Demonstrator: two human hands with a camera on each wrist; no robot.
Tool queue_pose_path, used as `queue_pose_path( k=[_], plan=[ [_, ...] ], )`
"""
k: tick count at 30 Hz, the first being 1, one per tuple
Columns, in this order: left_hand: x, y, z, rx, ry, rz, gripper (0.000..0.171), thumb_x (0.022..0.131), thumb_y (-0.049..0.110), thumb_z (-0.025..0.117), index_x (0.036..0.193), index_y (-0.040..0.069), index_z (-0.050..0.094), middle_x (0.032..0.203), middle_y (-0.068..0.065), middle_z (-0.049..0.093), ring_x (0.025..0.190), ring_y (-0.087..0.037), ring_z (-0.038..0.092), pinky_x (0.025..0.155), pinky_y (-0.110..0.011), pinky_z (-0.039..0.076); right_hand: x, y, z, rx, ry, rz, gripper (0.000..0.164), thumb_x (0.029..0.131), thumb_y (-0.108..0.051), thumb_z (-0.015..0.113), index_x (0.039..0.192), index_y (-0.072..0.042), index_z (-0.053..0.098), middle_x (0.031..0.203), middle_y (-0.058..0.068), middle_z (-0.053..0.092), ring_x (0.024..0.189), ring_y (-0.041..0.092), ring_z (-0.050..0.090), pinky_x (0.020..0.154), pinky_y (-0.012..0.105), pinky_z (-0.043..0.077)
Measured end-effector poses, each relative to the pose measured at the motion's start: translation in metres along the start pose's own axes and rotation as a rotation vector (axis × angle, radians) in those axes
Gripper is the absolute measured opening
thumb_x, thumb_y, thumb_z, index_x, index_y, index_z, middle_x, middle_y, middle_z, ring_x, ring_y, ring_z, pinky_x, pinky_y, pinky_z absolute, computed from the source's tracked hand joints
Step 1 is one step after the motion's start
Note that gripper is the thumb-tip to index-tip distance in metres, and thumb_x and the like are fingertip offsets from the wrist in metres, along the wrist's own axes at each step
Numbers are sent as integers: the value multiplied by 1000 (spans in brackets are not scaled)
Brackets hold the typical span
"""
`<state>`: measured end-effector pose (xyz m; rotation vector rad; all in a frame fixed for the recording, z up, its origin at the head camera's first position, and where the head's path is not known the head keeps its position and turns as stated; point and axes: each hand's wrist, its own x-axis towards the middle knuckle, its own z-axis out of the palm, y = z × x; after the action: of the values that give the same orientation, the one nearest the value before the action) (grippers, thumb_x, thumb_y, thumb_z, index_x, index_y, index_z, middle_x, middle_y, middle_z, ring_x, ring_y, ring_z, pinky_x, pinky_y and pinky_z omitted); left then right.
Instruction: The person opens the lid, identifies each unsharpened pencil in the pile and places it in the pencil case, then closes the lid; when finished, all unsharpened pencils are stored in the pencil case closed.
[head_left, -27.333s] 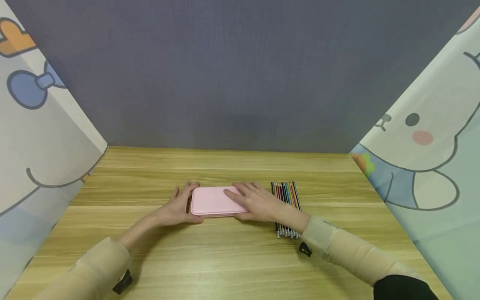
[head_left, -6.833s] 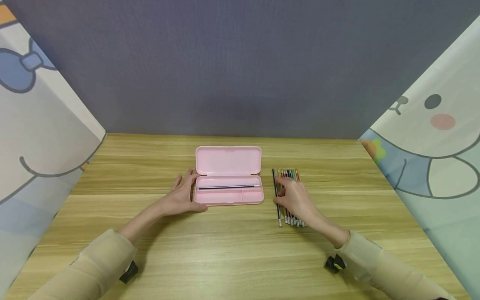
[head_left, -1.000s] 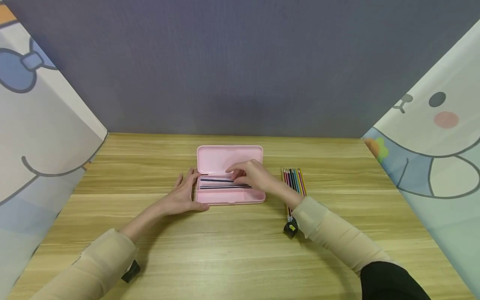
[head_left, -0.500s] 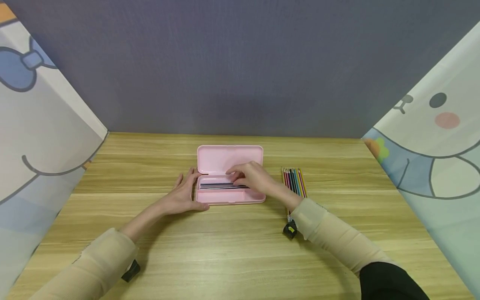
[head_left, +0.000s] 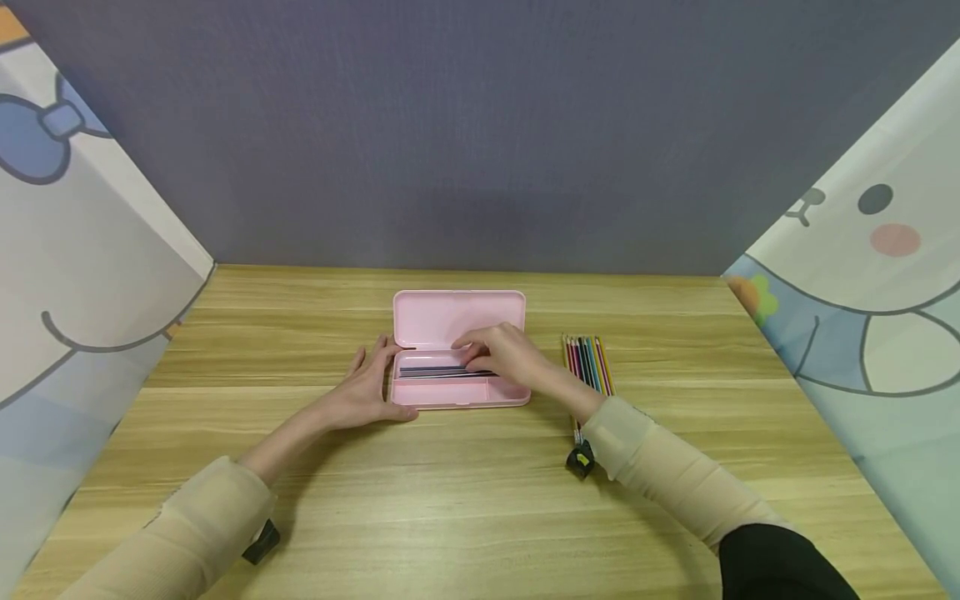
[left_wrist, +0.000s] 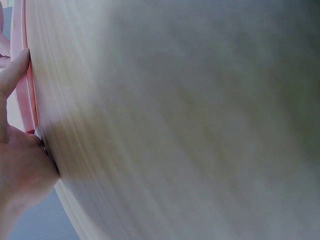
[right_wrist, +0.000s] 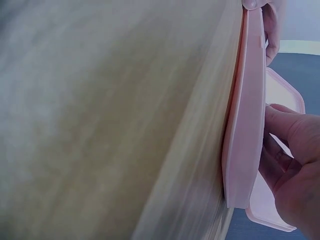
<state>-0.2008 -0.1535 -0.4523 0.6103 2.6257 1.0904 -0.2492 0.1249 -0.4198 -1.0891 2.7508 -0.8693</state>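
1. Since one second ago, the upper dark pencil [head_left: 431, 368] has come down and lies close beside the other dark one, in the long far compartment of the pink case [head_left: 461, 407].
2. Nearest, the left hand [head_left: 363, 396] is spread at the case's left end, thumb against the near edge.
3. Coloured pencils [head_left: 594, 367] lie on the surface [head_left: 450, 500], partly under the right sleeve [head_left: 660, 458].
4. Right hand [head_left: 506, 354] curls over the dark pencils' right ends; whether it pinches, I cannot tell. Probably it is settling this pencil; the next move seems to require loosening the fingers.
5. Farthest, the lid [head_left: 435, 317] lies open.
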Motion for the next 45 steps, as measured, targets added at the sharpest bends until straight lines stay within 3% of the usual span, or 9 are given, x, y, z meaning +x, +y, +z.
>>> queue_pose_path(
  k=[31,45],
  plan=[
    [0,-2,1,2,3,8,101,76,40,89,150,5,29,171,-27,12,160,-47,-2,128,-65,-9,-4,1,0,48,-21,12,30,89,-6,78,119,-7,75,97,2,82,94,13,79,96,34,61],
    [0,1,0,6,9,6,101,75,39,89,150,4,30,170,-29,13,160,-48,0,128,-65,-7,-17,8,-11,162,29,50,27,93,-2,73,120,-4,75,101,9,81,93,20,77,83,26,63]
  ],
)
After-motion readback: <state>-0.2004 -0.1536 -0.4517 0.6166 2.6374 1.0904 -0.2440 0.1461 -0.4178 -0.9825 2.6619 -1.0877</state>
